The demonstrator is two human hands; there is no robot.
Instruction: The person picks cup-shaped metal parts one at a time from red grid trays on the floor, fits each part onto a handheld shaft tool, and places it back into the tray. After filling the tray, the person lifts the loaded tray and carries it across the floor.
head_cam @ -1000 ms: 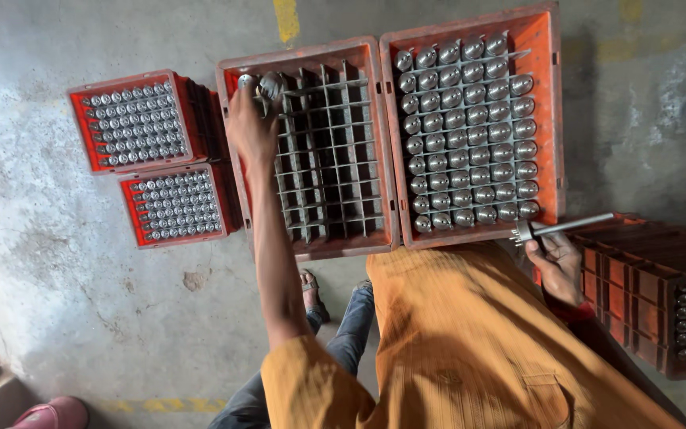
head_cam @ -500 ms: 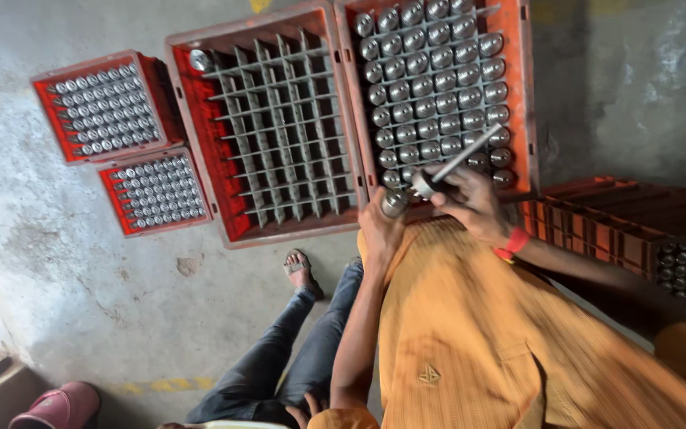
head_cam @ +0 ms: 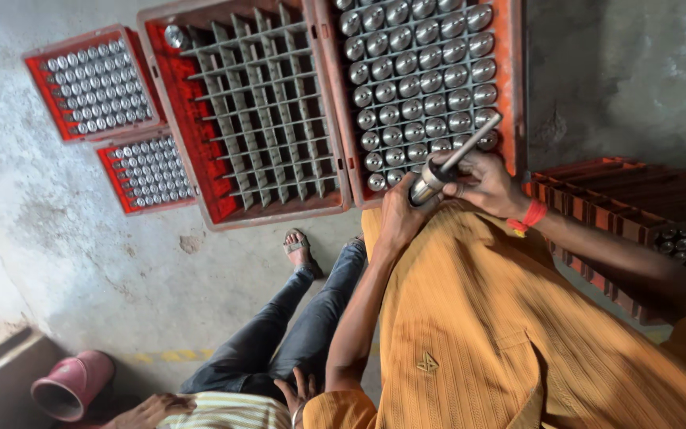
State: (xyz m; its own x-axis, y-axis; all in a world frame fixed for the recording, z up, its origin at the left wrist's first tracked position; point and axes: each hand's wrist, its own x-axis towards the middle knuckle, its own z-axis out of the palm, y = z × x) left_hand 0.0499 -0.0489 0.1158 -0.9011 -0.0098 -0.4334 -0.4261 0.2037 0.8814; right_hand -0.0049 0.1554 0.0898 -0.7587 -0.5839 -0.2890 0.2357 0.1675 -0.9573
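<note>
Concrete floor; hands (head_cam: 446, 199) grip shiny metal cylinder (head_cam: 426, 187).

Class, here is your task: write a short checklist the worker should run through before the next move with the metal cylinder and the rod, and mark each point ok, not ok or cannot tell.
1. Left hand grips the metal cylinder: ok.
2. Right hand holds the thin metal rod: ok.
3. Rod tip seated in the cylinder's top: cannot tell, fingers hide the joint.
4. Free slots in the nearly empty crate: ok, only one cylinder sits in a corner slot.
5. Full crate within reach: ok, directly beyond the hands.
6. Other person's foot away from the crates: not ok, close to the crate edge.
</note>
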